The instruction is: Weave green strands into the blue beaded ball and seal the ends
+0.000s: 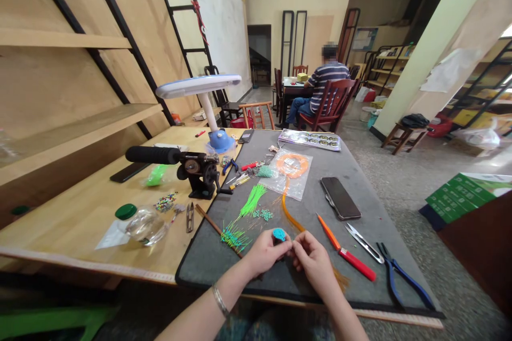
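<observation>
My left hand [264,253] is closed in a pinch on a small turquoise beaded piece [279,234], held just above the grey felt mat [360,181]. My right hand [314,258] meets it from the right, fingers pinched together on something too fine to make out. An orange strand [288,213] runs from near my hands up to a coil in a clear bag [292,168]. A bundle of green wires [252,201] and loose turquoise beads [264,214] lie just beyond my left hand.
To the right lie an orange-red knife [346,249], small snips [364,242], blue-handled pliers [400,277] and a phone [340,198]. A black hand-crank tool [198,170], desk lamp [208,90] and glass jar [146,225] stand left. A person sits at a far table.
</observation>
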`<state>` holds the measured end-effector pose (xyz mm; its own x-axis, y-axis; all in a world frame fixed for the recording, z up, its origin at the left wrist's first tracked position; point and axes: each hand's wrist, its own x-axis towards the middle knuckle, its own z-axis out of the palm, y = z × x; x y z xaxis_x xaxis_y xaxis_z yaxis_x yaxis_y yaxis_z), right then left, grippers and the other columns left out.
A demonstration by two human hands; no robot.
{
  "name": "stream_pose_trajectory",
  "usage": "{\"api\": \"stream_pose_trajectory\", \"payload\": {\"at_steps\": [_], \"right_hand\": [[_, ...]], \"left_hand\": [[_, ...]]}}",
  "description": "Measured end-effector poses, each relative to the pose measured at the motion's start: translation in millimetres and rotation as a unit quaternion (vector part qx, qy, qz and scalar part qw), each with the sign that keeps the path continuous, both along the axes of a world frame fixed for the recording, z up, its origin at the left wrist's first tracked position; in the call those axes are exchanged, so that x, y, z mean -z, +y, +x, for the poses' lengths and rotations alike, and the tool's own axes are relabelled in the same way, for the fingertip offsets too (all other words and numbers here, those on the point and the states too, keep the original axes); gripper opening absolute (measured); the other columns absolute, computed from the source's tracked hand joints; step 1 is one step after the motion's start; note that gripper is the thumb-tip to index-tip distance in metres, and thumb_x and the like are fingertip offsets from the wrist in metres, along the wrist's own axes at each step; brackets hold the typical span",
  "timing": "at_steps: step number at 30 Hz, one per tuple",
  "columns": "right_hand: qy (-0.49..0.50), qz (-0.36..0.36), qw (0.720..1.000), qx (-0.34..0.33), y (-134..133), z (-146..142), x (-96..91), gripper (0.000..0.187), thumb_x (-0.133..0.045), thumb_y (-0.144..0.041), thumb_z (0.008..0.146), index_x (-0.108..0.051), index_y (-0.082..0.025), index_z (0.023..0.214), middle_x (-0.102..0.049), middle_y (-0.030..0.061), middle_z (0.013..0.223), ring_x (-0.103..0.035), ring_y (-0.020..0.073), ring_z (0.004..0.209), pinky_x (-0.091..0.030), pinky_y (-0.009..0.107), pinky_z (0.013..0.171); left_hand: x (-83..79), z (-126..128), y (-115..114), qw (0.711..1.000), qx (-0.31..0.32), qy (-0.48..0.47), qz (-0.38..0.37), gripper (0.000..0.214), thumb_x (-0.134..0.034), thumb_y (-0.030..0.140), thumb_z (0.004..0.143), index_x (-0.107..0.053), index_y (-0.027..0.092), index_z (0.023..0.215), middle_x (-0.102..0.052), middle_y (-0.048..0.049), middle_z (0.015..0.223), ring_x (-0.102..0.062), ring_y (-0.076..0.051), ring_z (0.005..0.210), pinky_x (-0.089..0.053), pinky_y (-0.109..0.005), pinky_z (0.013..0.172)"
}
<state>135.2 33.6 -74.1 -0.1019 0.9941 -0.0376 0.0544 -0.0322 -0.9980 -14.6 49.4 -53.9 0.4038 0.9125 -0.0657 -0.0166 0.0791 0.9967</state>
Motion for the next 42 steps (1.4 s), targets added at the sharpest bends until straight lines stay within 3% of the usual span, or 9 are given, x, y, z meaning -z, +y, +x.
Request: {"api": "stream_pose_trajectory", "payload": {"at_steps": [8, 13, 15, 19, 22, 28, 32, 36, 42], "right_hand": [[0.029, -0.03, 0.999, -0.008, -2, -3, -3.3, 0.041, -0.059, -0.059, 0.074, -0.049, -0.019, 0.071, -0.056, -0.004, 0.058, -0.048, 0.0083, 0.043, -0.038, 0.018, 0.04], [-0.139, 0.05, 0.988, 0.036, -2, 12, -12.7, 0.032, -0.046, -0.05, 0.085, -0.053, -0.02, 0.08, -0.062, 0.0005, 0.065, -0.056, 0.0136, 0.051, -0.042, 0.024, 0.049], [-0.3, 0.118, 0.941, 0.105, 3, 27, -23.3, 0.026, -0.048, -0.044, 0.087, -0.058, -0.02, 0.089, -0.065, 0.0041, 0.075, -0.061, 0.0185, 0.068, -0.045, 0.027, 0.062], [-0.59, 0.157, 0.773, 0.172, 21, 56, -35.1, 0.019, -0.058, -0.036, 0.082, -0.062, -0.018, 0.085, -0.066, 0.0115, 0.085, -0.06, 0.0261, 0.083, -0.041, 0.031, 0.068], [-0.645, 0.156, 0.733, 0.148, 34, 68, -28.4, 0.015, -0.056, -0.029, 0.083, -0.059, -0.018, 0.072, -0.065, 0.0116, 0.077, -0.06, 0.025, 0.075, -0.039, 0.03, 0.064], [-0.399, 0.199, 0.875, 0.189, 25, 56, -24.2, 0.027, -0.038, -0.042, 0.09, -0.052, -0.019, 0.085, -0.061, 0.0028, 0.065, -0.058, 0.0176, 0.057, -0.039, 0.025, 0.056], [-0.246, 0.134, 0.953, 0.116, -3, 32, -29.8, 0.041, -0.033, -0.05, 0.091, -0.057, -0.019, 0.081, -0.055, -0.0014, 0.06, -0.054, 0.015, 0.056, -0.04, 0.023, 0.055], [-0.145, 0.065, 0.986, 0.045, -22, 13, -19.3, 0.048, -0.038, -0.061, 0.086, -0.055, -0.019, 0.068, -0.051, -0.002, 0.058, -0.052, 0.0136, 0.056, -0.04, 0.022, 0.052], [-0.016, -0.055, 0.998, -0.028, -23, 1, -7.8, 0.051, -0.043, -0.07, 0.078, -0.049, -0.02, 0.09, -0.055, -0.0052, 0.052, -0.033, 0.0062, 0.032, -0.019, 0.017, 0.033]], "left_hand": [[-2.5, 2, 0, 1.0, -0.022, 0.004, 0.012, 0.019, -0.061, 0.03, 0.074, -0.057, 0.014, 0.065, -0.057, -0.0001, 0.061, -0.045, -0.01, 0.056, -0.034, -0.022, 0.055], [-1.0, 3, 0, 0.997, -0.045, -0.02, -0.058, 0.019, -0.062, 0.031, 0.071, -0.054, 0.015, 0.066, -0.051, 0.0034, 0.053, -0.034, -0.006, 0.044, -0.025, -0.02, 0.044], [-0.1, 2, 0, 0.995, -0.057, -0.026, -0.075, 0.02, -0.062, 0.032, 0.07, -0.053, 0.015, 0.066, -0.05, 0.0041, 0.052, -0.03, -0.005, 0.041, -0.021, -0.019, 0.042], [1.9, 3, 0, 0.995, -0.072, -0.031, -0.06, 0.021, -0.062, 0.032, 0.071, -0.053, 0.015, 0.064, -0.049, 0.0039, 0.052, -0.03, -0.004, 0.041, -0.019, -0.019, 0.041], [2.9, 4, 0, 0.994, -0.085, -0.041, -0.056, 0.023, -0.064, 0.034, 0.071, -0.054, 0.015, 0.064, -0.05, 0.0035, 0.053, -0.032, -0.004, 0.041, -0.019, -0.018, 0.041], [1.1, 2, 4, 0.992, -0.106, -0.049, -0.05, 0.025, -0.064, 0.036, 0.071, -0.054, 0.014, 0.065, -0.051, 0.0032, 0.054, -0.031, -0.004, 0.041, -0.018, -0.019, 0.041], [-0.1, 1, 4, 0.992, -0.117, -0.041, -0.029, 0.025, -0.063, 0.037, 0.073, -0.055, 0.014, 0.065, -0.05, 0.003, 0.054, -0.032, -0.005, 0.043, -0.02, -0.019, 0.042], [-2.5, 2, 2, 0.992, -0.119, -0.04, -0.024, 0.025, -0.063, 0.037, 0.073, -0.054, 0.015, 0.065, -0.048, 0.004, 0.053, -0.032, -0.005, 0.044, -0.021, -0.019, 0.043], [-8.2, 4, -2, 0.992, -0.109, -0.05, -0.042, 0.025, -0.063, 0.037, 0.072, -0.052, 0.015, 0.064, -0.047, 0.0046, 0.053, -0.032, -0.005, 0.044, -0.02, -0.019, 0.043]]}}
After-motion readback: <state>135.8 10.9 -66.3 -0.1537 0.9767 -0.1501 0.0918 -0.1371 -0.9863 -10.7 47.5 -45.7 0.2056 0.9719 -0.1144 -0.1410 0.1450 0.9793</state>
